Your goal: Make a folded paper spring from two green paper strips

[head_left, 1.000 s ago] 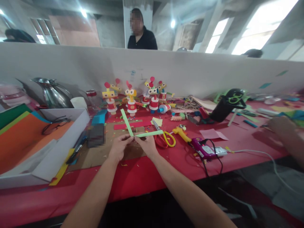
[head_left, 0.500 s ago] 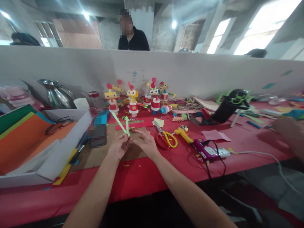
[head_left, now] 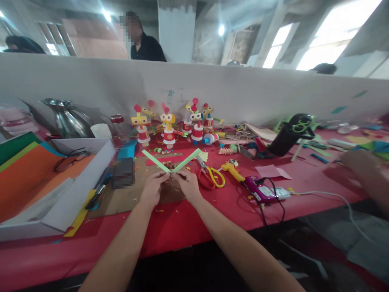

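Note:
Two light green paper strips [head_left: 189, 159] meet in a V above a piece of brown cardboard [head_left: 118, 202]. My left hand [head_left: 154, 187] pinches the strips at the meeting point, its fingers closed. My right hand [head_left: 187, 184] is closed on the same point from the other side. The strips' free ends point away from me, one to the left and one to the right. Just behind the fingertips lies a folded striped paper spring [head_left: 169, 164]. Scissors [head_left: 209, 172] with red and yellow handles lie right of my right hand.
Several red-and-white paper cup figures [head_left: 168, 134] stand along the partition. A yellow glue gun [head_left: 233, 170] and a purple power strip [head_left: 259, 190] with cables lie to the right. A white box [head_left: 82, 178] of coloured paper sits left. A co-worker's arm [head_left: 363, 172] reaches in at far right.
My right hand has gone from fingers spread beside the strips to pinching their joined end. The right strip has swung outward, widening the V. The person behind the partition appears farther left.

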`<state>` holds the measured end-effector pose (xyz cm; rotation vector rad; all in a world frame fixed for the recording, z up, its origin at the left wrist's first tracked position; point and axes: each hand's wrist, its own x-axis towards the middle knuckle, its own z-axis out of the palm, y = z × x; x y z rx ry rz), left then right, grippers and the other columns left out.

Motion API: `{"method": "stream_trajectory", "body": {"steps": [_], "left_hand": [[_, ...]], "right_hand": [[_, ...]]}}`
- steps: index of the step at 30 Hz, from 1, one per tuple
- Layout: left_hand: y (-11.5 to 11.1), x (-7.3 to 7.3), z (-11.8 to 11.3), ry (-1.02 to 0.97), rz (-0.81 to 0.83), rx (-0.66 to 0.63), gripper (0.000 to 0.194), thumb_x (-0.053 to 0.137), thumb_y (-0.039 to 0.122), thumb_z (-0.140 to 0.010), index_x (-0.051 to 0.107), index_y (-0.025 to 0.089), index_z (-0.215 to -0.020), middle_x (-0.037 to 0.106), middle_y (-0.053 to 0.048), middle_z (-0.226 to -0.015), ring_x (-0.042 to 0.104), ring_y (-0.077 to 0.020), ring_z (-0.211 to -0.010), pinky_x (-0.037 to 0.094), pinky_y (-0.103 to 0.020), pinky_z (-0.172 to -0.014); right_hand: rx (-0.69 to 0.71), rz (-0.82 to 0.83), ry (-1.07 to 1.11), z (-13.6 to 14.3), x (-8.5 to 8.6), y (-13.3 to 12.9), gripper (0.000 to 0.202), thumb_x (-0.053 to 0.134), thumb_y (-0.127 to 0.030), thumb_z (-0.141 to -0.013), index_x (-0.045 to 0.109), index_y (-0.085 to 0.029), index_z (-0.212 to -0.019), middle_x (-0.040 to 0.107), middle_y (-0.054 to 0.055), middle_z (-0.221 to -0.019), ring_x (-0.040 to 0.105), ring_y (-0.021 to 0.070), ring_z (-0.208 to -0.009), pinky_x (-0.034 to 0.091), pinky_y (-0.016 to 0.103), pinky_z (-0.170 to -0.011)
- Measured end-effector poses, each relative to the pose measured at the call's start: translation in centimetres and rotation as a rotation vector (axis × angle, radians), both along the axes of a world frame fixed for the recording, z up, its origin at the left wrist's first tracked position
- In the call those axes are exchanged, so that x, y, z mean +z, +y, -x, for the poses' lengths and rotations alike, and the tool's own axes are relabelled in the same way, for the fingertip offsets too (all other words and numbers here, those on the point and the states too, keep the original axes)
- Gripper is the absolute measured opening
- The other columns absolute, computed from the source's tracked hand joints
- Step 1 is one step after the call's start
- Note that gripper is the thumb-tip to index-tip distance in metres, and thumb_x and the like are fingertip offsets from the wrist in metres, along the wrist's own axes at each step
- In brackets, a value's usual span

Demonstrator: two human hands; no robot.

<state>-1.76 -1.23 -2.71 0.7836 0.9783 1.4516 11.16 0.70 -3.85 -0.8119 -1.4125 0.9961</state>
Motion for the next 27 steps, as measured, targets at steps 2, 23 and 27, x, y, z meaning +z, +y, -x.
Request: {"method": "stream_trajectory", "body": {"steps": [2,23,27], "left_hand": [[-0.09,0.14,-0.14,0.023,-0.016,0.032,0.027,0.083,0.025,-0.051,0.072,0.014,-0.073,0.068,-0.003,-0.069,0.058,-0.0105,-0.063,0.042,-0.021,-0.06],[-0.27,-0.04,-0.81,-0.108,0.01,0.06,0.025,0.084,0.015,-0.045,0.067,0.013,-0.063,0.069,-0.003,-0.066,0.066,-0.0151,-0.068,0.051,-0.03,-0.077],[-0.07,-0.19,-0.34,-0.162,0.048,0.042,0.022,0.08,0.01,-0.051,0.068,0.014,-0.069,0.069,-0.002,-0.069,0.066,-0.0137,-0.069,0.053,-0.026,-0.071]], "right_hand": [[0.011,0.042,0.015,-0.04,-0.17,0.12,0.011,0.066,-0.031,-0.073,0.074,-0.024,-0.074,0.072,0.003,-0.084,0.063,0.0214,-0.082,0.047,0.032,-0.075],[0.022,0.19,0.128,-0.37,0.66,-0.09,0.019,0.065,-0.037,-0.07,0.072,-0.018,-0.071,0.062,-0.001,-0.062,0.049,0.0127,-0.059,0.039,0.025,-0.058],[0.061,0.191,0.11,-0.39,0.69,-0.17,0.018,0.066,-0.036,-0.069,0.07,-0.019,-0.069,0.059,-0.001,-0.06,0.047,0.0125,-0.057,0.038,0.025,-0.057]]}}
